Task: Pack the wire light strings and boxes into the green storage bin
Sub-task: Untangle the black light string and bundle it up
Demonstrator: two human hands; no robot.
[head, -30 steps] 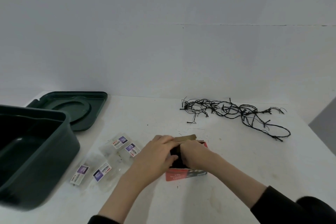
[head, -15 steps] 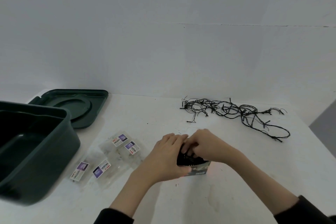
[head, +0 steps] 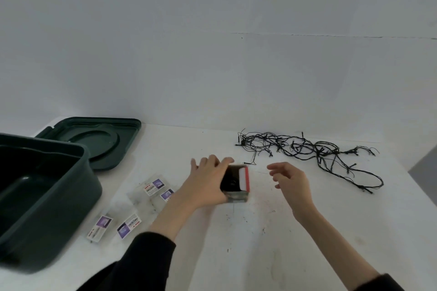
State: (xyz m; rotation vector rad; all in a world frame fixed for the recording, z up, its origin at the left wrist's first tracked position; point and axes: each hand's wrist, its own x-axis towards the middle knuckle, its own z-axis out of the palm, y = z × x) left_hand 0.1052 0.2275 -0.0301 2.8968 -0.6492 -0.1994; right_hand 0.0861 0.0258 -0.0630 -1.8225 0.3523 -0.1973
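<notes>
A small red and white cardboard box (head: 238,184) stands on the white table (head: 272,231), its top open, with dark wire coiled inside. My left hand (head: 205,182) grips the box from its left side, fingers curled over the far edge. To the right of the box my right hand (head: 289,178) hovers with loose fingers and holds nothing. A loose black wire light string (head: 312,151) lies tangled at the back right. The green storage bin (head: 45,196) stands open at the left edge.
The bin's green lid (head: 99,139) lies flat behind the bin. Clear plastic packets with purple labels (head: 139,205) lie between the bin and my left arm. A wall runs along the table's back edge. The table's right edge drops off at the far right.
My right hand has let go of the box and moved off to the right. The box now stands upright with its open top showing, held by my left hand alone.
</notes>
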